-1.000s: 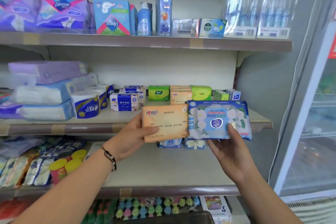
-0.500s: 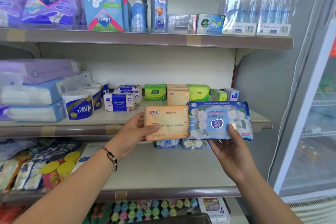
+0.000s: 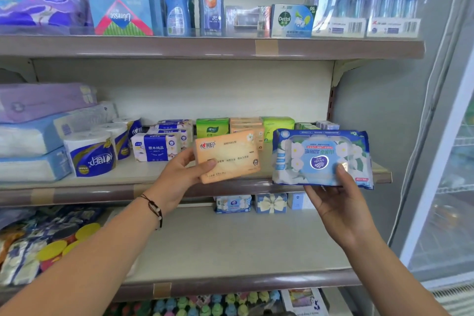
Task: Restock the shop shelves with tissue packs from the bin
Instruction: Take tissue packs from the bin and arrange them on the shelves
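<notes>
My left hand [image 3: 179, 174] grips an orange tissue pack [image 3: 230, 154] by its left end, thumb on the front, over the front edge of the middle shelf [image 3: 89, 194]. My right hand [image 3: 336, 195] holds a blue wet-wipe pack with white flowers [image 3: 320, 156] from below, thumb on its front, at the right end of that shelf. Behind the orange pack a stack of matching orange packs [image 3: 246, 124] stands between green packs [image 3: 212, 128]. The bin is not in view.
Toilet rolls [image 3: 89, 152] and blue-white tissue packs [image 3: 156, 147] fill the middle shelf's left. The top shelf [image 3: 205, 46] carries pads, bottles and soap. The lower shelf [image 3: 230, 251] has small boxes at the back and bagged goods at left. A glass fridge door [image 3: 448, 161] stands right.
Both hands have moved forward toward the middle shelf and apart; the two packs, edge to edge before, now have a gap between them. The orange pack is tilted.
</notes>
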{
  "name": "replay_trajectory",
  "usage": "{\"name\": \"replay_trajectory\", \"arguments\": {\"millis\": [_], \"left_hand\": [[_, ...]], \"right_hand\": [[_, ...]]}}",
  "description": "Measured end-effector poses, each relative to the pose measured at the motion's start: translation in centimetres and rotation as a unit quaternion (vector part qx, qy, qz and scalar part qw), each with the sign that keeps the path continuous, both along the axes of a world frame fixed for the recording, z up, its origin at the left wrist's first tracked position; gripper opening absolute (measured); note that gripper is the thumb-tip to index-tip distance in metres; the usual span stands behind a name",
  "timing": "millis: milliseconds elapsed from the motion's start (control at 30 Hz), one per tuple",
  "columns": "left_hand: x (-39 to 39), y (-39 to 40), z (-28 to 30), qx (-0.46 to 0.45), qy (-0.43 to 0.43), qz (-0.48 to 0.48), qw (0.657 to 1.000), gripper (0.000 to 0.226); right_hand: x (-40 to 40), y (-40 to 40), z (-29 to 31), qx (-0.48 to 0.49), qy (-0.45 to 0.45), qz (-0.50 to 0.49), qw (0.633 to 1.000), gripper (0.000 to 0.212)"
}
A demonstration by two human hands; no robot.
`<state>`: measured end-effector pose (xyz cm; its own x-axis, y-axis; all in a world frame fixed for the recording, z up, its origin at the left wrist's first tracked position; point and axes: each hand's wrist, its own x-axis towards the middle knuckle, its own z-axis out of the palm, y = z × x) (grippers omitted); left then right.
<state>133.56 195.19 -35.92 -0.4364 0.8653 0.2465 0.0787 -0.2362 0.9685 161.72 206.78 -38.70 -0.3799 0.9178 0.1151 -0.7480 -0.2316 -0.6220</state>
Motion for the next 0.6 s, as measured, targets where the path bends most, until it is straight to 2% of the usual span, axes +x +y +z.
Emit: {"name": "replay_trajectory", "arguments": {"millis": [133,300,500,600], "left_hand": [[-1.4,3.6,1.0,-0.009,0.024,0.024,0.999,0.043],[-2.8,8.7,2.1,-0.037,0.067,0.042,0.996,0.051],[-4.2,13.8,2.0,-0.078,0.082,0.034,0.993,0.051],[-4.5,15.6,1.7,-0.084,0.077,0.034,0.993,0.04]], "right_hand": [[-0.1,2.4,0.3,0.01,-0.005,-0.008,1.0,0.064],[-1.3,5.5,0.7,0.012,-0.015,0.001,1.0,0.059],[-3.2,8.4,1.7,0.027,-0.033,0.0,0.999,0.037],[-3.5,9.2,1.8,0.041,-0.045,-0.001,0.998,0.03]]}}
